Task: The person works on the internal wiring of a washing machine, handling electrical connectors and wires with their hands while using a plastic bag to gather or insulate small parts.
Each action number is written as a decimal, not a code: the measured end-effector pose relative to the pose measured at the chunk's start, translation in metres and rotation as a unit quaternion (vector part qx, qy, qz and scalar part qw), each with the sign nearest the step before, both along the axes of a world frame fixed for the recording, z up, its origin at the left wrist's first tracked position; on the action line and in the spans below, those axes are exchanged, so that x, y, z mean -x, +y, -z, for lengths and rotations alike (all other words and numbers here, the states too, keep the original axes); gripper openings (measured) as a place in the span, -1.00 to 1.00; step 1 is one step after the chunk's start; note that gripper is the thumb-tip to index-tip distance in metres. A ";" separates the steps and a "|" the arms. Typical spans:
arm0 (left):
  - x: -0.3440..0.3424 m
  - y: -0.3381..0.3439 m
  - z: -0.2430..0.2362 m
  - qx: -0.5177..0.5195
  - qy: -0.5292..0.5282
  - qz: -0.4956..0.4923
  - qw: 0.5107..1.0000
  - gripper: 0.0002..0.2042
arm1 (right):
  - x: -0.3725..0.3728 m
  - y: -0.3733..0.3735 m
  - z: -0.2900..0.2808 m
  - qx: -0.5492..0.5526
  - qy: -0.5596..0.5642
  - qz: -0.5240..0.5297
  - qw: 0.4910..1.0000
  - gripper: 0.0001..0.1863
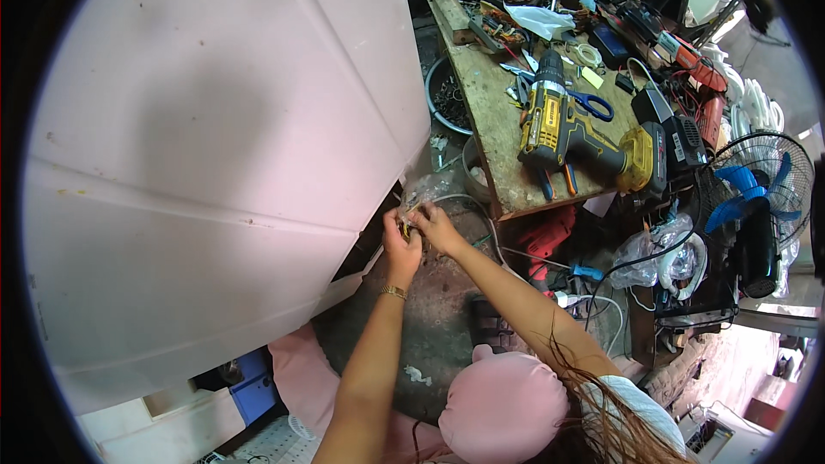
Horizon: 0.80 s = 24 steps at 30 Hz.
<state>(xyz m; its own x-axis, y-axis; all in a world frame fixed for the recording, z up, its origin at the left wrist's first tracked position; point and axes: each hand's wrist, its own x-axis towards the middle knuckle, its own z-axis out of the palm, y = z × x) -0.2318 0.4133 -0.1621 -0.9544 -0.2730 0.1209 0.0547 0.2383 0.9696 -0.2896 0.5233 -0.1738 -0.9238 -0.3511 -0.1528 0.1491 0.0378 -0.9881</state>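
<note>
My left hand point(400, 246) and my right hand point(436, 230) meet low down, beside the lower edge of a big white appliance panel point(215, 163). Fingers of both are closed around thin yellow and dark strands that look like wires point(406, 228); their ends are too small to make out. Just beyond the fingertips is crumpled clear plastic point(428, 189). A dark gap opens under the panel next to my left hand. A grey cable point(478, 203) curves past my right hand toward the floor.
At right, a wooden table point(490, 112) carries a yellow-black cordless drill point(550, 120), blue scissors point(593, 106) and motor parts. Under it lies a red power tool point(550, 236). A fan with blue blades point(748, 182) stands far right. A pink round thing point(503, 406) covers the lower middle.
</note>
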 end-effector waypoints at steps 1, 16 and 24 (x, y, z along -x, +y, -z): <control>0.003 0.007 -0.003 -0.157 0.022 -0.012 0.987 -0.59 | 0.002 0.005 0.003 0.051 -0.042 0.014 0.998 -0.65; -0.025 -0.041 0.009 -0.396 -0.034 -0.198 0.896 -0.67 | -0.045 -0.042 -0.004 0.168 -0.282 0.056 0.943 -0.78; -0.007 0.007 -0.013 -0.316 0.014 -0.050 0.947 -0.38 | -0.012 -0.014 -0.013 -0.173 0.041 0.070 0.982 -0.66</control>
